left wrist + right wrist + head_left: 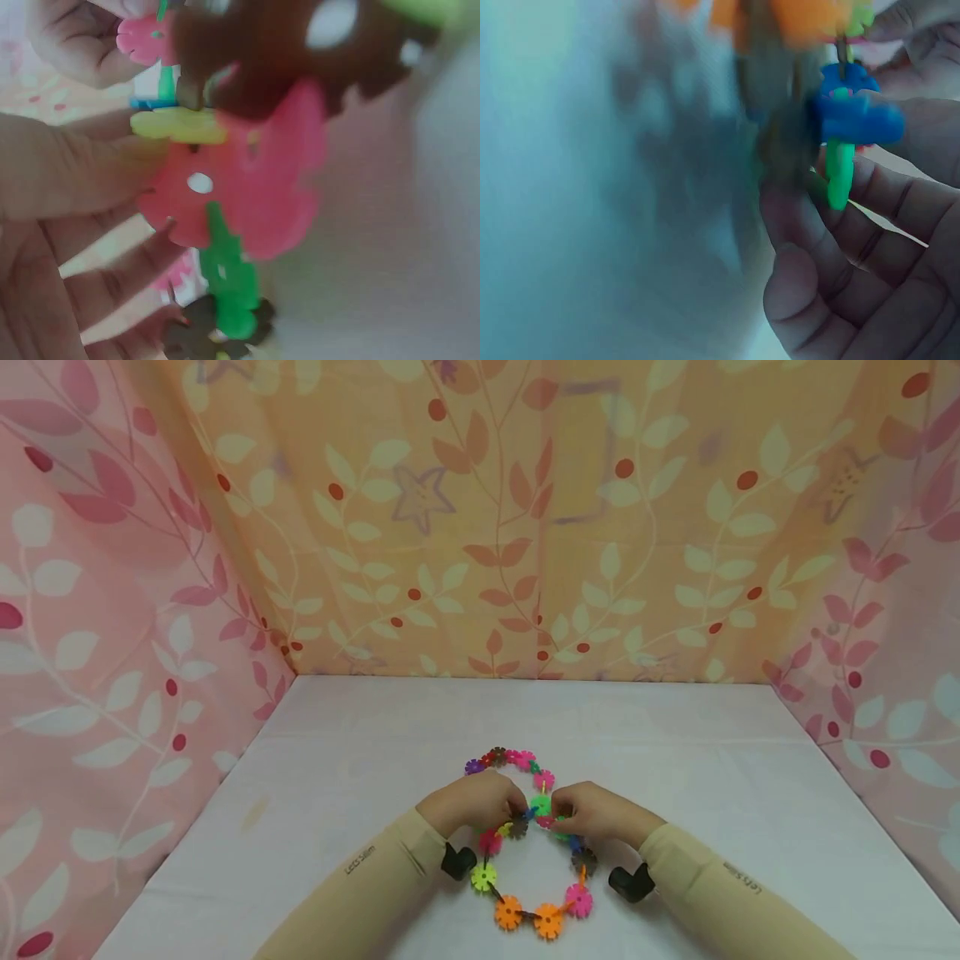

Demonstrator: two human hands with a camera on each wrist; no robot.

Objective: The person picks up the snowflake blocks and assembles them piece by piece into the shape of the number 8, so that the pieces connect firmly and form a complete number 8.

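Note:
A ring of interlocked plastic flower discs (525, 893) in many colours lies on the white table (337, 793). My left hand (474, 800) and right hand (592, 812) meet at the ring's middle, fingers curled around discs there. The left wrist view shows the left hand (67, 195) against a pink-red disc (225, 195) joined to a yellow disc (176, 124) and a green one (229, 281). In the right wrist view, the right hand (855, 255) pinches a green disc (840, 172) slotted into a blue disc (855, 116).
Leaf-patterned pink and orange curtains (480, 518) close in the table on the left, back and right. Bare white tabletop lies around the ring on both sides. Beige sleeves (375, 885) cover both forearms.

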